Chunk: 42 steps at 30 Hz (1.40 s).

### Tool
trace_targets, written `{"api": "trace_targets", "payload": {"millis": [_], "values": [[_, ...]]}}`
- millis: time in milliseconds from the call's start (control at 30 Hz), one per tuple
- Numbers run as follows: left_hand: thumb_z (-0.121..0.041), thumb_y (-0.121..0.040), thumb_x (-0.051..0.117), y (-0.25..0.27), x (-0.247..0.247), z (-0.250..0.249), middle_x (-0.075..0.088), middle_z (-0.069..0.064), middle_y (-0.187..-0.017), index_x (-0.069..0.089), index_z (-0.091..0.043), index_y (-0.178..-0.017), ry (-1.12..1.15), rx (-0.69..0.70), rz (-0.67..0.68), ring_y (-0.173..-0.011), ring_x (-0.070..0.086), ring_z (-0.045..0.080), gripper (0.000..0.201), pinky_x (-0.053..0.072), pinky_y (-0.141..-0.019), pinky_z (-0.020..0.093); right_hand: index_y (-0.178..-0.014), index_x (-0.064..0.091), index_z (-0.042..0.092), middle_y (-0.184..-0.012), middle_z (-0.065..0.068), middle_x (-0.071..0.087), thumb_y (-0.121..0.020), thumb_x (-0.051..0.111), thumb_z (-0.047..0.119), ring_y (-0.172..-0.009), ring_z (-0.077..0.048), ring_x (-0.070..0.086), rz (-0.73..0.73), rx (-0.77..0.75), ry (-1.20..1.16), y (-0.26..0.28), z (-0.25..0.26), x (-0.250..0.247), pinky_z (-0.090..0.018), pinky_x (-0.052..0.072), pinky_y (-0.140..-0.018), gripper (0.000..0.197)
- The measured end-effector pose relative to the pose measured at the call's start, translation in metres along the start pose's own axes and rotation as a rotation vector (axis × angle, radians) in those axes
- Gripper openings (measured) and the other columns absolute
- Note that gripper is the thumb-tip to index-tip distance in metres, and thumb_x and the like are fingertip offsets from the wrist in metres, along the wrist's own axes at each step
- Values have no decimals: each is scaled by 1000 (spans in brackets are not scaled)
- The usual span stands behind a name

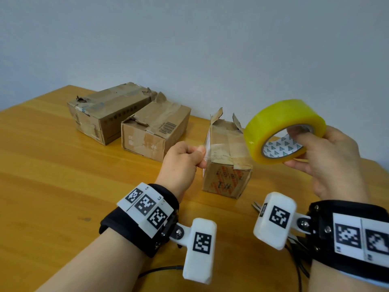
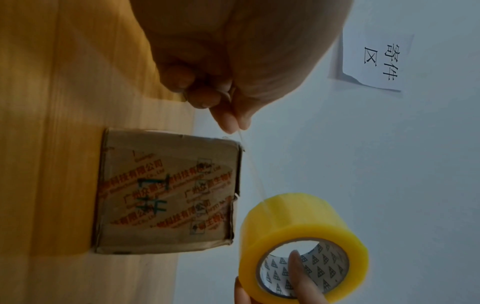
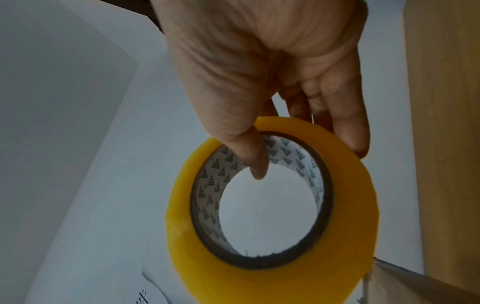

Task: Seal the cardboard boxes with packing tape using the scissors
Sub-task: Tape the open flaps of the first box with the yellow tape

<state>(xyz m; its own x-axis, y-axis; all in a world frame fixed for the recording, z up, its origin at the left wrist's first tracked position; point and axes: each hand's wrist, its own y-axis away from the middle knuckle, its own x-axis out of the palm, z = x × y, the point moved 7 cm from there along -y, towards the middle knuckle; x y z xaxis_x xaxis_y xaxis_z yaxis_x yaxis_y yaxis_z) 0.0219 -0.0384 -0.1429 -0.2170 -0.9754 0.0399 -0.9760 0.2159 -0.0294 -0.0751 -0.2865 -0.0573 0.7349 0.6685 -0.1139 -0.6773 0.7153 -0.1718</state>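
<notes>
My right hand point(image 1: 328, 157) holds a yellow roll of packing tape point(image 1: 284, 131) in the air, thumb inside the core point(image 3: 254, 160) and fingers on the outer rim. My left hand point(image 1: 185, 157) pinches the free end of the clear tape strip point(image 2: 249, 164), which stretches from my fingertips point(image 2: 231, 121) to the roll point(image 2: 301, 236) above a small cardboard box point(image 1: 227, 163) with red print point(image 2: 166, 191). That box stands on the wooden table point(image 1: 63, 175) with torn flaps up at its far end. The scissors' tips point(image 1: 255, 206) peek out behind my right wrist device.
Two more worn cardboard boxes point(image 1: 107, 110) point(image 1: 155, 131) lie side by side at the back left of the table. A grey wall point(image 1: 189, 39) stands behind, with a paper sign point(image 2: 376, 57) on it. A black cable point(image 1: 160, 270) runs along the near table edge.
</notes>
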Motion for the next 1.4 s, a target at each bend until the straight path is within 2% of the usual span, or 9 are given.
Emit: {"api": "trace_targets", "payload": {"millis": [333, 600, 833, 1133, 1400], "values": [[-23, -99, 57, -1, 0, 5, 55, -1, -62, 55, -13, -74, 11, -27, 12, -55, 42, 11, 27, 36, -59, 28, -93, 68, 21, -107, -12, 71, -87, 76, 24, -95, -26, 72, 26, 16, 20, 1, 1, 1, -35, 58, -64, 11], [-25, -100, 54, 0, 1, 8, 53, -6, -59, 55, -14, -75, -28, -25, 25, -55, 43, 9, 28, 37, -59, 27, -90, 66, 21, -108, -12, 71, -88, 75, 20, -98, -28, 71, 42, 44, 22, 1, -3, 0, -36, 58, -64, 9], [-23, -100, 55, 2, 1, -2, 55, -5, -60, 54, -12, -79, 30, 3, 46, -55, 42, 9, 23, 37, -56, 24, -91, 66, 21, -107, -10, 72, -87, 76, 22, -96, -26, 72, 32, 26, -20, 2, 4, -4, -34, 57, -62, 11], [-22, -100, 55, 3, 2, 5, 56, -5, -60, 56, -13, -82, 15, -37, 49, -57, 43, 10, 20, 38, -57, 25, -87, 65, 21, -109, -13, 71, -88, 75, 19, -100, -29, 70, 48, 51, 11, 3, -1, -3, -37, 58, -65, 11], [-23, -100, 55, 2, 2, 5, 56, -6, -59, 56, -14, -82, 19, -44, 53, -57, 44, 9, 21, 38, -59, 24, -91, 65, 22, -102, -9, 72, -86, 78, 23, -92, -27, 71, 58, 69, 10, 2, -4, -2, -36, 58, -63, 14]]}}
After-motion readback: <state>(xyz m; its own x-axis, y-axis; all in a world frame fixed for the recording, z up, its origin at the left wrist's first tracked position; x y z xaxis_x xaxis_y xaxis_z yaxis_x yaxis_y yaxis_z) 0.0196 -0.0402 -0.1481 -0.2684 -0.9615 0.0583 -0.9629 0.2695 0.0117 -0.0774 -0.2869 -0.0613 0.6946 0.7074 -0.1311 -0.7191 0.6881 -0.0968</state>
